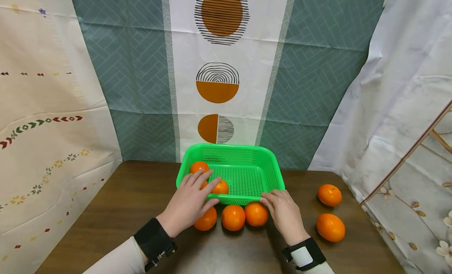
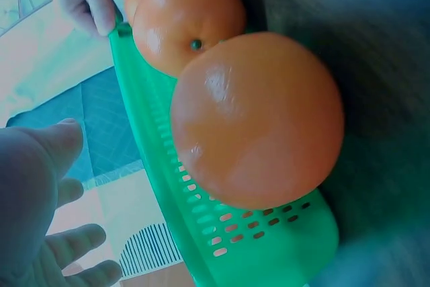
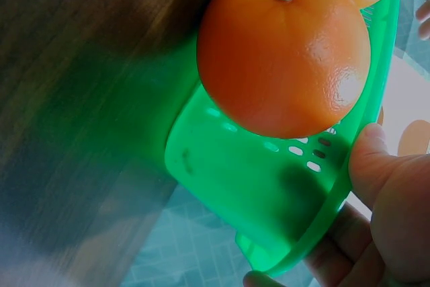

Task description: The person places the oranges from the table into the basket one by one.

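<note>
A green perforated plastic basket (image 1: 279,170) stands at the back of the table. Inside, on its left, lie an orange (image 1: 199,167) and a second orange (image 1: 221,187); a third is mostly covered by fingers. My left hand (image 1: 187,201) hovers over the front left rim with fingers spread, holding nothing; the left wrist view shows it apart from the rim. At the front right corner my right hand (image 1: 285,215) grips the rim, thumb on one side and fingers on the other. Along the basket's front sit a left orange (image 1: 206,220), a middle orange (image 1: 233,218) and a right orange (image 1: 256,214).
Two more oranges lie to the right of my right hand, a farther orange (image 1: 329,195) and a nearer orange (image 1: 330,227). Behind the brown wooden table (image 1: 116,211) hangs a patterned cloth (image 1: 141,89), close to the basket's back. Pale cloths flank both sides.
</note>
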Action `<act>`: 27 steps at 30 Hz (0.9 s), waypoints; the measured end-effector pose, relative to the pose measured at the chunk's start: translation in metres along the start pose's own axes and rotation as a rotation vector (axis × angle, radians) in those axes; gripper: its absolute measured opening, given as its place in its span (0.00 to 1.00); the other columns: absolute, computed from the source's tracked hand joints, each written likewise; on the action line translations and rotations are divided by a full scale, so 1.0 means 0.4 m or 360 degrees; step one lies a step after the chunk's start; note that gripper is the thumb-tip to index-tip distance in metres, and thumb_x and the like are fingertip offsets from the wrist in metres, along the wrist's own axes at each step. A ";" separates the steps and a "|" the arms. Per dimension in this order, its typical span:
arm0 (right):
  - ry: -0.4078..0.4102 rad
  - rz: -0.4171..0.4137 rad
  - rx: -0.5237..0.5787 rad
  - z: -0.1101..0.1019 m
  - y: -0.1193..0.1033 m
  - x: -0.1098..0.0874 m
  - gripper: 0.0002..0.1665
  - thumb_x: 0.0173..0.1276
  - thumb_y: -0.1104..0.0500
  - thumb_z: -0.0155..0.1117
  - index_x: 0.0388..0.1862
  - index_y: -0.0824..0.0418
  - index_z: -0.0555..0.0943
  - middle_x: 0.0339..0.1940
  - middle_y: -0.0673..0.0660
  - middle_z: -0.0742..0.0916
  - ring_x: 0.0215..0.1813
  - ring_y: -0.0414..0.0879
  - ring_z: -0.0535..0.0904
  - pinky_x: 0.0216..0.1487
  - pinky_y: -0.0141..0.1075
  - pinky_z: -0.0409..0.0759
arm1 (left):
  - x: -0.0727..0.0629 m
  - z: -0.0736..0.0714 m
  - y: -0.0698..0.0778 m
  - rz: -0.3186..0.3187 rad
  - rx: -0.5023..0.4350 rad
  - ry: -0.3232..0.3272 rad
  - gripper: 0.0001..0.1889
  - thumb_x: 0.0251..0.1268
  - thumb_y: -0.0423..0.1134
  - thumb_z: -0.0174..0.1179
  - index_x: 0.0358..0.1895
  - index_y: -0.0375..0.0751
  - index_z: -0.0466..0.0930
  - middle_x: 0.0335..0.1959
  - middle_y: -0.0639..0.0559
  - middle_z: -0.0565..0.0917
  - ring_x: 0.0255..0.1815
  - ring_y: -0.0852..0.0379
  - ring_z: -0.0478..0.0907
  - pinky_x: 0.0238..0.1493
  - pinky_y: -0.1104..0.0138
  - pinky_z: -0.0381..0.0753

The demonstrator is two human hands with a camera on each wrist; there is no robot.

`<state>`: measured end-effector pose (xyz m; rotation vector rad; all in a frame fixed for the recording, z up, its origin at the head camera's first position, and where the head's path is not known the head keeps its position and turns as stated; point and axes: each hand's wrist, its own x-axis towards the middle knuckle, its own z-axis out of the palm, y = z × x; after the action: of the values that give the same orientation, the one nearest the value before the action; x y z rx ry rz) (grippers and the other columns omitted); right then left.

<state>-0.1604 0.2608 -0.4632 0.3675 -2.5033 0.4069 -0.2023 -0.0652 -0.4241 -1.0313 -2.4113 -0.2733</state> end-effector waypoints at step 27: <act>-0.0016 0.0018 0.0008 0.000 -0.003 0.002 0.09 0.72 0.60 0.80 0.49 0.57 0.94 0.41 0.51 0.90 0.49 0.54 0.84 0.52 0.53 0.88 | -0.122 0.002 0.068 -0.0052 -0.0006 0.0034 0.31 0.75 0.55 0.73 0.76 0.48 0.81 0.78 0.39 0.76 0.78 0.33 0.71 0.74 0.39 0.73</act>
<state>-0.1607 0.2596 -0.4624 0.3584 -2.5157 0.4168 -0.1544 -0.0764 -0.4505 -0.9863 -2.4108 -0.2986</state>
